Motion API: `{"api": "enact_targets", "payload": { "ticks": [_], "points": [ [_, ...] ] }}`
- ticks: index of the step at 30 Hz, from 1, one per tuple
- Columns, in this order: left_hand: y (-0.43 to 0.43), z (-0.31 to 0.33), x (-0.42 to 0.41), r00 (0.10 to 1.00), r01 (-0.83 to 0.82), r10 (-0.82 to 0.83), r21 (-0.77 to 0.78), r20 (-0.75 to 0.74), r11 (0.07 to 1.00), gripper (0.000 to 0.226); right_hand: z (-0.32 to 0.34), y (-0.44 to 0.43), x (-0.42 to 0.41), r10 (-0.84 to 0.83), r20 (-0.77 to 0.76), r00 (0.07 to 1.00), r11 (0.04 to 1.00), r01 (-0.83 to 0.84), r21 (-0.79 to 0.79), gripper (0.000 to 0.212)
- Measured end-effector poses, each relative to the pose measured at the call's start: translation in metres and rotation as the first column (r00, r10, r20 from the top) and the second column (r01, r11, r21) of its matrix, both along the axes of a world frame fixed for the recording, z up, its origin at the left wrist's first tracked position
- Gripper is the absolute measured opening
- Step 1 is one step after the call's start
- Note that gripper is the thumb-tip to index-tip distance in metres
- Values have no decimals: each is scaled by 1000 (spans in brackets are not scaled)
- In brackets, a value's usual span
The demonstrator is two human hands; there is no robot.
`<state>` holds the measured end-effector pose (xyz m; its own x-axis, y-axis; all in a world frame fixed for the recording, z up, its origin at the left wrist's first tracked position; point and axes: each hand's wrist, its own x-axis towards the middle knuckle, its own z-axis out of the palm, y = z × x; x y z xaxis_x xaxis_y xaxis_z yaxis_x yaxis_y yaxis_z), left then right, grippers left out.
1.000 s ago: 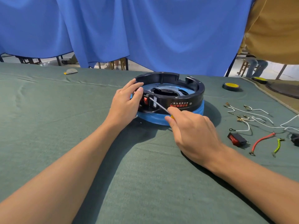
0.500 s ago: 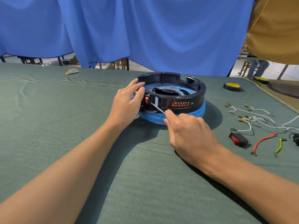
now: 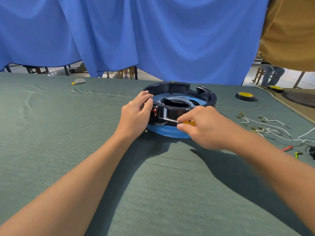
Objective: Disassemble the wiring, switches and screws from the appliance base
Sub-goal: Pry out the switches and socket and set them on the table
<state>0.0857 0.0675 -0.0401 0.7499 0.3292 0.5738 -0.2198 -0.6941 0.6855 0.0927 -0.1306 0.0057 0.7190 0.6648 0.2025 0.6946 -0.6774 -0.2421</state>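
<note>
levering at the switch (image 3: pixel 155 111) with a screwdriver (image 3: pixel 170 120) pinched in the right hand (image 3: pixel 208 126), left hand (image 3: pixel 136 113) gripping the base (image 3: pixel 209 99); a slipping tip is threatening that left hand.

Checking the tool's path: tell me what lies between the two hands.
Head view: the screwdriver, gripped by the right hand, crosses the wall of the appliance base toward the red switch beside the left hand.

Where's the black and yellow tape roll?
Head view: the tape roll lies on the green cloth, right of the appliance base and beyond the loose white wires.
</note>
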Motion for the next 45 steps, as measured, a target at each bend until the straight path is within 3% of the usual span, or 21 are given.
{"api": "enact_targets", "payload": {
  "ticks": [3, 7, 12, 16, 22, 33, 38, 45],
  "points": [
    [-1, 0, 0, 1000, 0, 0, -9, 11, 1000, 28, 9, -1, 12, 75, -198, 977, 997, -68, 38, 34],
    [-2, 0, 0, 1000, -16, 17, -21, 16, 1000, 28, 9, 9, 18, 110, -334, 936, 991, -76, 113, 33],
    [0, -1, 1, 1000, -29, 29, -27, -6, 999, 29, -9, 5, 13, 82, -101, 992, 994, -74, 83, 27],
    [2, -1, 1, 999, -47, 47, 10, 6, 999, 28, -31, -4, -4, 115, 112, 987, 971, -136, 196, 26],
    [1, 0, 1, 1000, -4, 4, -58, 13, 998, 29, -52, -5, -13, 48, 258, 965, 943, -129, 307, 20],
    [0, 0, 1, 1000, -11, 11, -81, 8, 997, 29, -57, 5, -23, -48, 321, 946, 970, -33, 242, 26],
    [0, 0, 1, 999, -33, 33, -56, -10, 998, 30, -48, 6, -9, -178, 262, 949, 932, 77, 355, 33],
    [-1, 2, 0, 1000, -15, 15, -127, -5, 992, 28, -24, 10, 11, -268, 388, 882, 953, 183, 242, 53]
  ]
}}
